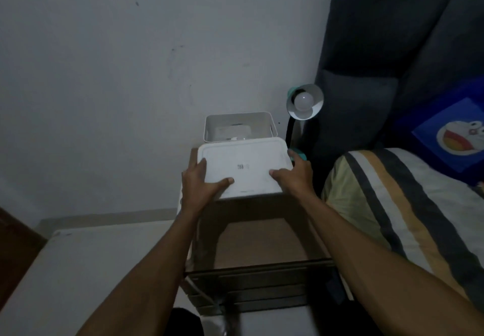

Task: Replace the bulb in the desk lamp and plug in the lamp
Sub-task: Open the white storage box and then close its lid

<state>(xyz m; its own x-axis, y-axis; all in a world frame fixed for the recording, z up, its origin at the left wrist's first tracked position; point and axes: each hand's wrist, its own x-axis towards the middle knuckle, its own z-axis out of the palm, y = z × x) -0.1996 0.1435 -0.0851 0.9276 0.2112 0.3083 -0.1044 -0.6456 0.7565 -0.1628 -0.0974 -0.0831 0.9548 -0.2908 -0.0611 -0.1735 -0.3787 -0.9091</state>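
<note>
Gripping a white lid [245, 170] by its sides, the left hand [200, 182] and right hand [294, 176] held it before an open bin [239, 130] on a nightstand [262, 238]; the lamp [305, 102], bulb [303, 100] fitted, stood beside the bed [408, 204].

Teal desk lamp [303, 105], white bulb [303, 100] fitted, facing outward.

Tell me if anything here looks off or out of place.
Nothing looks damaged or spilled. The white box is open, and both hands, left and right, hold its lid in front of it. The lamp has a bulb fitted.
</note>
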